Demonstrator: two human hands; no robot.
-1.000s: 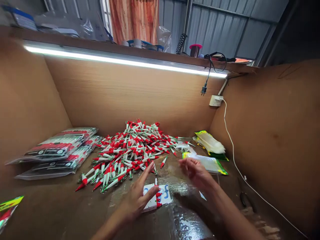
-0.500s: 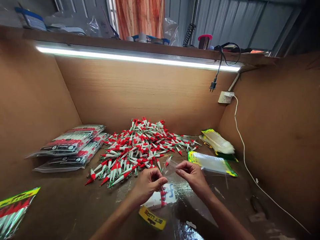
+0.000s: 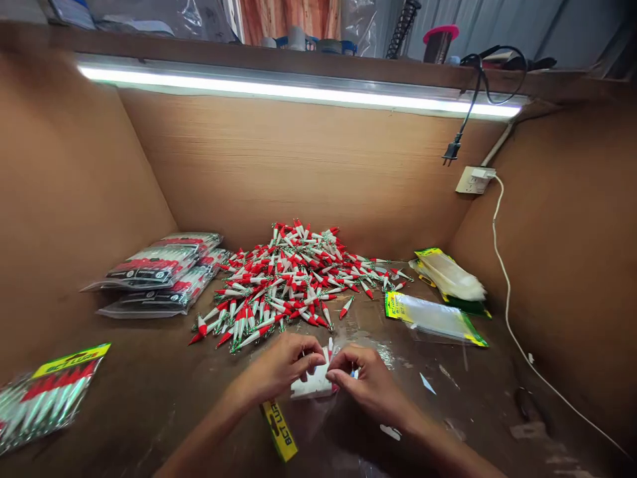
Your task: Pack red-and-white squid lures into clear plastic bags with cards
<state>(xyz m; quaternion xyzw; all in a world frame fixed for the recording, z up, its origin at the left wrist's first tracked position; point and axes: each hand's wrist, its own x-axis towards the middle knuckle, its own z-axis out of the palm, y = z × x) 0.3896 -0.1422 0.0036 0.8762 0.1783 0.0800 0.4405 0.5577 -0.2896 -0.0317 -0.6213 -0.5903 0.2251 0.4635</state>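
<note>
My left hand [image 3: 293, 362] is closed, thumb against fingers, over the left side of a white block [image 3: 312, 385]. Beside it my right hand [image 3: 358, 378] pinches at the block's right side. Whatever either hand holds is hidden or too small to make out. A clear bag with a yellow BCT LURE header [image 3: 281, 431] lies below my left hand, its film reaching under both hands. Behind them is a large heap of red and white lures [image 3: 283, 279], with one loose lure [image 3: 347, 307] at its front right.
Filled bags [image 3: 154, 265] are stacked at the left, and packed lures [image 3: 60, 392] lie at the front left. Header bags [image 3: 432, 318] lie at the right. A white cable [image 3: 507, 292] runs down the right side; a black plug [image 3: 452, 151] hangs above.
Both hands have come down closer over the white block. The clear film raised between them is lower, and the yellow header has turned steeper and shifted left. The camera view has shifted.
</note>
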